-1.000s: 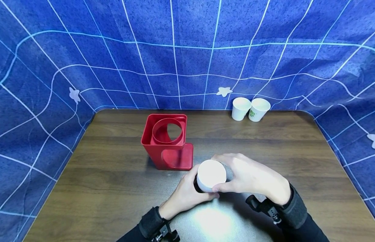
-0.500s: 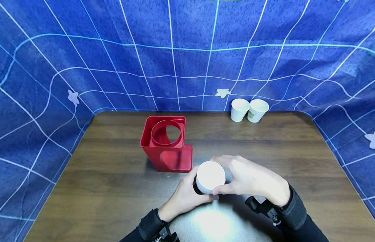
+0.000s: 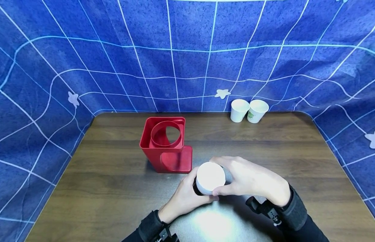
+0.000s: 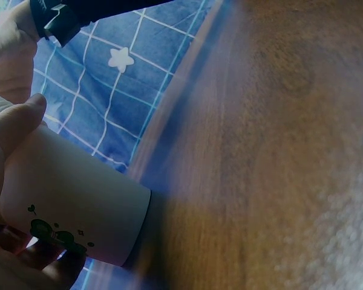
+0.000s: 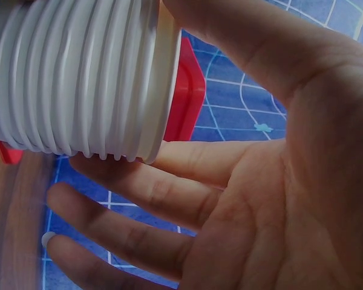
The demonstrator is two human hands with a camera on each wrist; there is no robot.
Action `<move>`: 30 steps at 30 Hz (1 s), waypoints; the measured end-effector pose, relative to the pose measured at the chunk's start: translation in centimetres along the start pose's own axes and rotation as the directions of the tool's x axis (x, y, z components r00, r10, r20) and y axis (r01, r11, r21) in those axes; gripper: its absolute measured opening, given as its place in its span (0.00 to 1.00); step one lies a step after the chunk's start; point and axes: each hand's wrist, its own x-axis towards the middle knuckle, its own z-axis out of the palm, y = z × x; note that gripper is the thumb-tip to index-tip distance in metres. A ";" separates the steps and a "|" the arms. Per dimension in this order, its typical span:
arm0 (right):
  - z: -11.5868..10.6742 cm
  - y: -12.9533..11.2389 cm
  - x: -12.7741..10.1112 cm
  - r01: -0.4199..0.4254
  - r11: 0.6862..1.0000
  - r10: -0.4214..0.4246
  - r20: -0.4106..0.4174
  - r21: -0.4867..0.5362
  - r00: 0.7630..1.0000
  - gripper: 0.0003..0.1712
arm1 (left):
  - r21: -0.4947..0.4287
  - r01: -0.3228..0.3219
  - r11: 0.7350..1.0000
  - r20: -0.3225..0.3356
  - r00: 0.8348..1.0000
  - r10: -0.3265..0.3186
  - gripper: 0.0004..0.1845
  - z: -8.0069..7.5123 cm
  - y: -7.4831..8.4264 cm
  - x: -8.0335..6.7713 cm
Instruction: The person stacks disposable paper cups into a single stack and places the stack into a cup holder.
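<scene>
A stack of nested white paper cups (image 3: 210, 178) stands upright between my two hands. Its ridge of stacked rims (image 5: 78, 78) fills the upper left of the right wrist view. My left hand (image 3: 185, 195) grips the stack low down, where the left wrist view shows a green print on the bottom cup (image 4: 78, 193). Near the top, my right hand (image 3: 249, 176) holds the rims between thumb and fingers; its lower fingers (image 5: 121, 223) extend away from the cups. Just behind and left is a red stand (image 3: 154, 158) with a round ring in its square top.
Two single paper cups (image 3: 239, 111) stand side by side at the table's far edge, right of the middle. The wooden table (image 3: 108, 178) has a bright glare in front of the hands. A blue curtain (image 3: 187, 60) with white lines hangs behind it.
The whole head view has shifted slightly. Both hands keep their hold on the cup stack, and nothing has visibly moved on the table.
</scene>
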 end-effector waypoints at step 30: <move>-2.3 1.8 -0.9 -0.193 0.981 0.193 0.037 -0.018 0.980 0.41 | -0.016 0.002 1.000 0.000 1.000 -0.002 0.45 0.1 -0.1 0.0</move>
